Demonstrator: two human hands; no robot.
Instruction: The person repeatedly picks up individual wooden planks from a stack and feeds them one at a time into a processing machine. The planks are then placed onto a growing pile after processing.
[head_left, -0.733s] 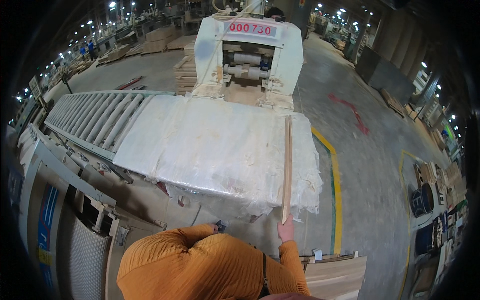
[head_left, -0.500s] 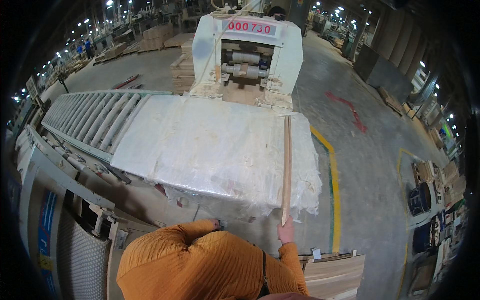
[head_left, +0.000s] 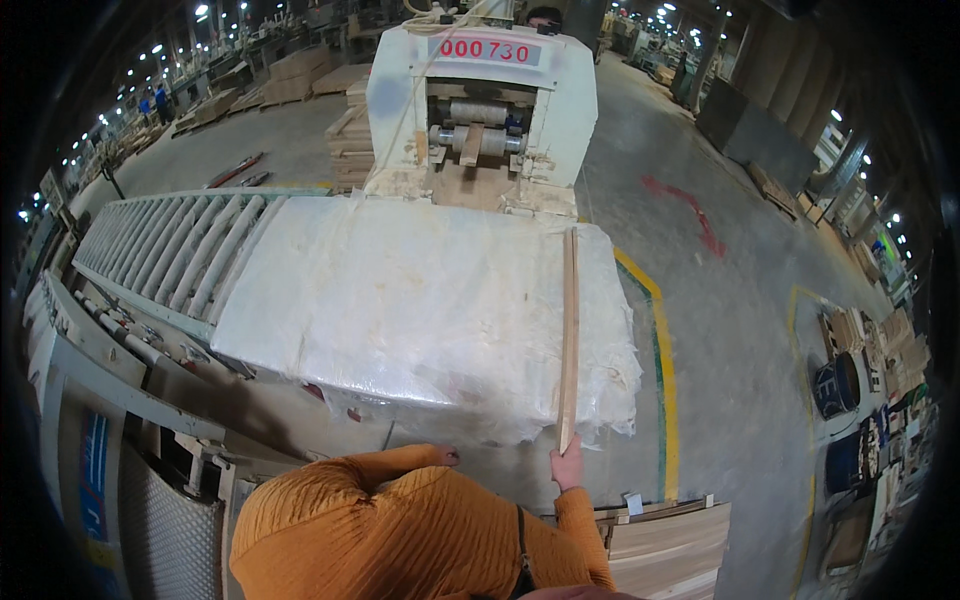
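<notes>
My right hand [head_left: 567, 466] is closed around the near end of a long, narrow wooden strip [head_left: 570, 340]. The strip lies along the right side of a table [head_left: 420, 290] covered in clear plastic sheeting, its far end pointing at the machine. My left hand [head_left: 449, 456] is low, just off the table's front edge, mostly hidden past my orange sleeve; its fingers are too small to read. Beyond the table stands a pale machine [head_left: 400, 100] with a red number display. A short piece of wood [head_left: 471, 147] shows at its rollers [head_left: 495, 140].
A roller conveyor [head_left: 170, 245] adjoins the table's left side. Stacked boards [head_left: 665, 550] lie beside my right elbow. More lumber [head_left: 348, 145] is piled left of the machine, and a person's head [head_left: 545, 18] shows behind it. Yellow floor line [head_left: 662, 380] runs along the right.
A piece of wood has appeared at the machine's rollers. My left hand has shifted slightly right. My right hand still grips the strip, which has barely moved; the view has shifted a little.
</notes>
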